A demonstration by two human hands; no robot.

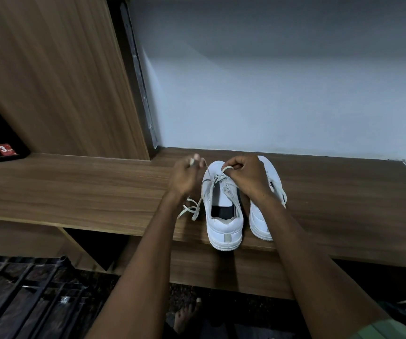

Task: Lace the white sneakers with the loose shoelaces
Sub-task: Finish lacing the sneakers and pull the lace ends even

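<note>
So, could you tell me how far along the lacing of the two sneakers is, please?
Early on. The left sneaker has lace crossed only near its toe; the eyelets toward the tongue look unlaced. In hand: the left hand pinches one lace end, the right hand pinches a loop over the shoe. Left: the remaining eyelets, then the right sneaker, mostly hidden behind the arm.

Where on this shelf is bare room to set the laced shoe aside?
Bare wooden shelf runs left of the loose lace, and right of the right sneaker. Crowded: both hands work over the left sneaker.
</note>
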